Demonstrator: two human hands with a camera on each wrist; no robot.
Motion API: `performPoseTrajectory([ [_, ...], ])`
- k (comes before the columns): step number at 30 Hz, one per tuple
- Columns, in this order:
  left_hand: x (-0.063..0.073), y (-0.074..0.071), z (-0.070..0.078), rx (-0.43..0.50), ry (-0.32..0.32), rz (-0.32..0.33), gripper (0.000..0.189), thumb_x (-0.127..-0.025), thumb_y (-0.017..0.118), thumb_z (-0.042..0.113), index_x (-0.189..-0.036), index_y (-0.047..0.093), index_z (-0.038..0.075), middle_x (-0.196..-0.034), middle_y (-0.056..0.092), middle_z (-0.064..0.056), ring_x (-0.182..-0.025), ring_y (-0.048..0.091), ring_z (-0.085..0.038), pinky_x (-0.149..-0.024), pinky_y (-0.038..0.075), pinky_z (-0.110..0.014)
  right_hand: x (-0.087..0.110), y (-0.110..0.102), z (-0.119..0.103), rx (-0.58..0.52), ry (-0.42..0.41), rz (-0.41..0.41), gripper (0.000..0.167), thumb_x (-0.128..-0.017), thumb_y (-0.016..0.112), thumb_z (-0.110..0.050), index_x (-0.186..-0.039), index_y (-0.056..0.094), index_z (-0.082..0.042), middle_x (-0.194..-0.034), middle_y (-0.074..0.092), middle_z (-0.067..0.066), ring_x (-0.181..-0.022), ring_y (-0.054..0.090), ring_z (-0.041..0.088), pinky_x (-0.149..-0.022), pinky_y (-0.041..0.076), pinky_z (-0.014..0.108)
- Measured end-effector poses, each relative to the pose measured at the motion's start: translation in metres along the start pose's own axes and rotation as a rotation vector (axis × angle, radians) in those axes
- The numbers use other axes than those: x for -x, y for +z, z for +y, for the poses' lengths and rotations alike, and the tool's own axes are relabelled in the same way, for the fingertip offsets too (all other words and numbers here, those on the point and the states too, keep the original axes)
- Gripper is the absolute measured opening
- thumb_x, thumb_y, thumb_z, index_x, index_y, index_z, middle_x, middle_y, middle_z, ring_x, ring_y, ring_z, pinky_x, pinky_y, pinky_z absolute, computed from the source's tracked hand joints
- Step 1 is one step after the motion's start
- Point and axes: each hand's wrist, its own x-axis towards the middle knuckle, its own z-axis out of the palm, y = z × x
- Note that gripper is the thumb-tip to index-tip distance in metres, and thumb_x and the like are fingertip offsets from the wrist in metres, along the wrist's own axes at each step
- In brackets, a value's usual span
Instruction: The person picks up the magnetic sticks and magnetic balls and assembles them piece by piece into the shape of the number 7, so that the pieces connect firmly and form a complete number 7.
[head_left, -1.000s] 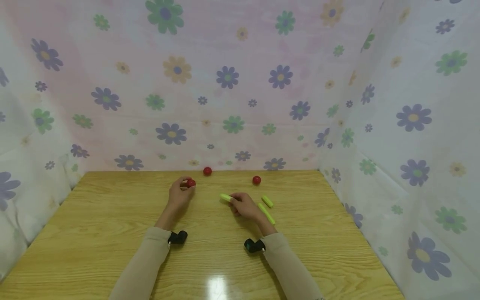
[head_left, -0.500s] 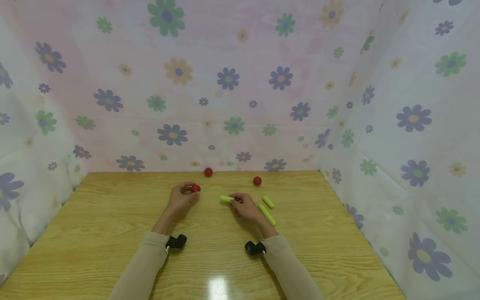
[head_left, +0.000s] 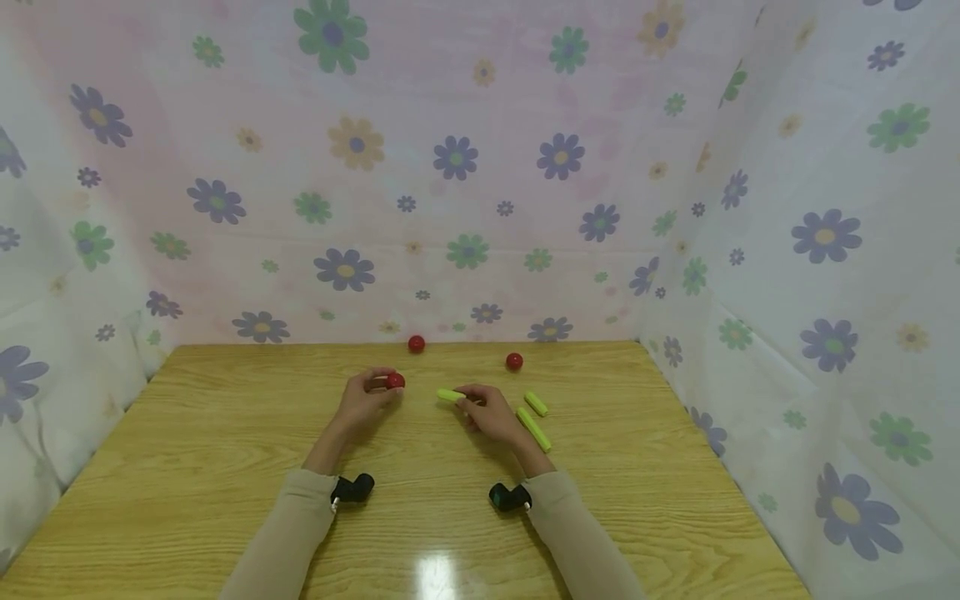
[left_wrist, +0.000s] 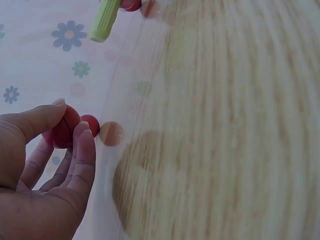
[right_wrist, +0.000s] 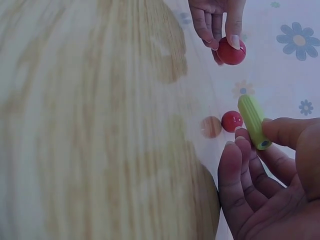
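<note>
- Pinching red ball [head_left: 396, 381] with left hand [head_left: 363, 401], left of green stick [head_left: 449, 396]: hold lightly.
- Pinching green stick with right hand [head_left: 490, 412]: hold steady, ball-side end uncovered.

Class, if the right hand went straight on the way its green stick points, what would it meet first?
Most likely the red ball pinched in the left hand, though their relative heights are hard to judge.

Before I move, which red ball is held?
The leftmost red ball, pinched in the left grip; the middle ball and rightmost ball rest untouched on the table.
</note>
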Motion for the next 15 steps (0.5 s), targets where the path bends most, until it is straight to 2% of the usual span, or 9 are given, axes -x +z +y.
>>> performPoseTrajectory([
  [6, 0.000, 0.003, -0.001, 0.016, 0.018, -0.026, 0.045, -0.098, 0.070, 0.005, -0.139, 0.056, -0.008, -0.135, 0.061, -0.032, -0.123, 0.064, -0.043, -0.086, 0.058, -0.024, -0.001, 0.001, -0.002, -0.023, 0.007, -0.005, 0.031, -0.107, 0.055, -0.009, -0.135, 0.064, 0.002, -0.107, 0.071, 0.021, -0.070, 0.059, 0.011, -0.063, 0.058, 0.025],
  [15, 0.002, 0.007, -0.004, 0.002, 0.014, -0.062, 0.043, -0.097, 0.072, 0.005, -0.136, 0.058, -0.007, -0.132, 0.063, -0.031, -0.119, 0.066, -0.038, -0.086, 0.056, -0.024, 0.001, 0.003, -0.010, -0.026, -0.007, -0.033, 0.034, -0.110, 0.050, -0.010, -0.137, 0.061, 0.006, -0.114, 0.070, 0.029, -0.068, 0.057, 0.013, -0.062, 0.056, 0.026],
])
